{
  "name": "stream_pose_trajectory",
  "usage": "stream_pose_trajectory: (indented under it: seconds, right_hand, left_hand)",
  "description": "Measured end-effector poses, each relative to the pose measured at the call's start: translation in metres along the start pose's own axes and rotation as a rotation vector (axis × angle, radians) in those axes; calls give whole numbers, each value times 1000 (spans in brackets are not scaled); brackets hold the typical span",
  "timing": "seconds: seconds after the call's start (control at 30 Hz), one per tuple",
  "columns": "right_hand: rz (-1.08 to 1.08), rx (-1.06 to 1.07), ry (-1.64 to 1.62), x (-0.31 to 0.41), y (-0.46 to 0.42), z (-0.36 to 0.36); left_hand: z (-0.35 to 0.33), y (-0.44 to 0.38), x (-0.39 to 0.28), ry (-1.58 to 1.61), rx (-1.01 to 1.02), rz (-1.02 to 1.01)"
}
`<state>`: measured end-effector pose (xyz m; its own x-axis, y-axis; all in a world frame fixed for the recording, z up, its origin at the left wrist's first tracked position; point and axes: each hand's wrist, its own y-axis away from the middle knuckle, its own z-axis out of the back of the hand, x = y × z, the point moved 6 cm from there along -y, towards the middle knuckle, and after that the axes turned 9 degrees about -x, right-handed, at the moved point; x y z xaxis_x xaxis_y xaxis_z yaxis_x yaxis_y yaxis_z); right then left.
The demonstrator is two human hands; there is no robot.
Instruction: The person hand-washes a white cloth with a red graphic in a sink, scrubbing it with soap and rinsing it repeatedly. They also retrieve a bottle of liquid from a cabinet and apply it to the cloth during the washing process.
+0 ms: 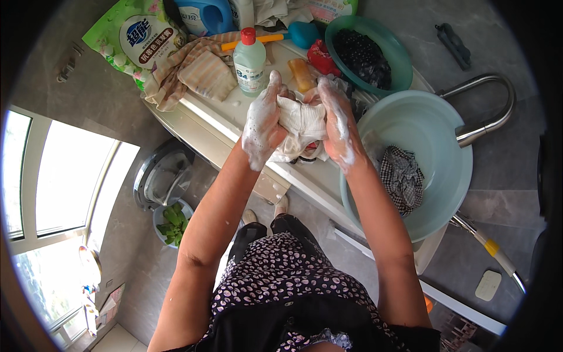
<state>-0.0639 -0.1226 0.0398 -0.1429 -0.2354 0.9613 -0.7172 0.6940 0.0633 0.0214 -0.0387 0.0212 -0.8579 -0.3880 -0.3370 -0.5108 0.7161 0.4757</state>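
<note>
Suds coat both of my hands. A white ribbed cloth [302,118] is stretched between them, with its lower part hanging down. My left hand [265,125] grips its left side, and my right hand [338,125] holds its right side. Just beyond my left hand stands an upright disinfectant bottle [250,66] with a red cap. A yellow bar of soap [301,75] lies behind the cloth, between the hands. Near it is a crumpled red cloth [323,58]. Dark fabric lies beside my right hand, partly hidden by it.
A pale blue basin [444,176] with a checked cloth [401,178] stands at right, under a metal faucet [510,101]. Behind is a green basin [402,66] holding dark dotted fabric. Striped cloths [206,75], a detergent bag [136,37] and a blue jug [206,17] sit at upper left.
</note>
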Motion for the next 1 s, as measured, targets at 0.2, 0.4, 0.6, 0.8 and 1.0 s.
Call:
stream_pose_trajectory:
  seconds: [0.2, 0.4, 0.6, 0.8, 1.0]
  right_hand:
    - [-217, 101, 96, 13, 18, -4]
    - [-272, 219, 245, 29, 21, 0]
    - [-235, 201, 215, 15, 22, -5]
    - [-65, 112, 256, 38, 20, -2]
    - [66, 85, 163, 53, 17, 7]
  left_hand:
    - [-30, 19, -2, -128, 54, -26]
    - [-26, 10, -6, -387, -15, -184]
    - [-14, -13, -4, -582, -27, -364]
    - [-23, 15, -18, -769, -66, -668]
    - [-38, 50, -18, -1245, 153, -666]
